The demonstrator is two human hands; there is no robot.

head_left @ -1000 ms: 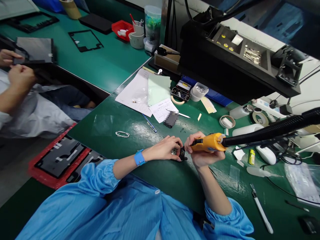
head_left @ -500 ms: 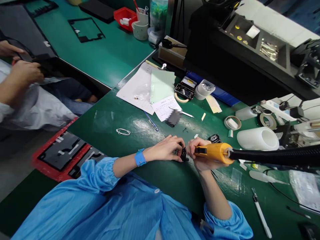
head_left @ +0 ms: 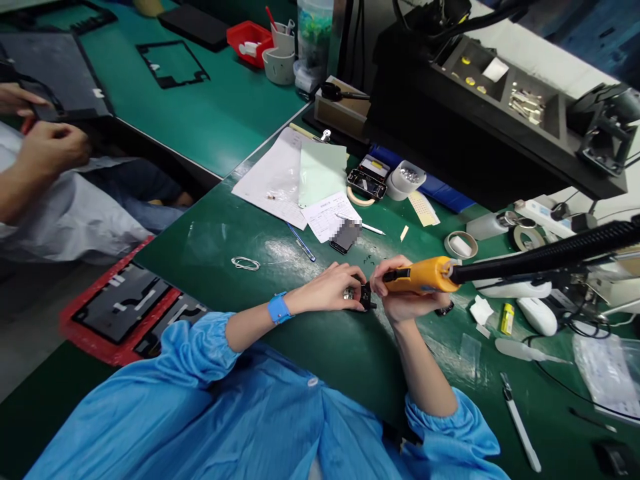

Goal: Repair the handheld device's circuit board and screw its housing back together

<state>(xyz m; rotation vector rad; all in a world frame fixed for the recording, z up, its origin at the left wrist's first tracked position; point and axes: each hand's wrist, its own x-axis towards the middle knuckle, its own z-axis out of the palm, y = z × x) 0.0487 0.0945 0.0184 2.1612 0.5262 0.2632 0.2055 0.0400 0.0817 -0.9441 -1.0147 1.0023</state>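
Observation:
My left hand [head_left: 327,288], a blue band at its wrist, is closed with thumb and fingers around a small black device part [head_left: 366,301] at the table's near middle. Shiny metal shows between the fingers; its exact kind is unclear. My right hand [head_left: 403,305] is wrapped round an orange hand-held tool [head_left: 425,275] with a black switch and a thick black hose [head_left: 540,257] running off to the right. The tool's front end points at the black part and is hidden by my fingers. Just beyond lies a dark phone-like device [head_left: 344,241], partly pixelated.
Papers [head_left: 273,177], a blue pen [head_left: 301,241] and a coiled white cord [head_left: 245,263] lie ahead and left. To the right are a white knife-like tool [head_left: 520,427], a mouse [head_left: 537,317] and a tape roll [head_left: 461,245]. Another person's hands [head_left: 50,150] work at far left.
My right hand and the orange tool have shifted slightly up and left. The hose has swung upward on the right, uncovering the mouse. My left hand keeps its hold.

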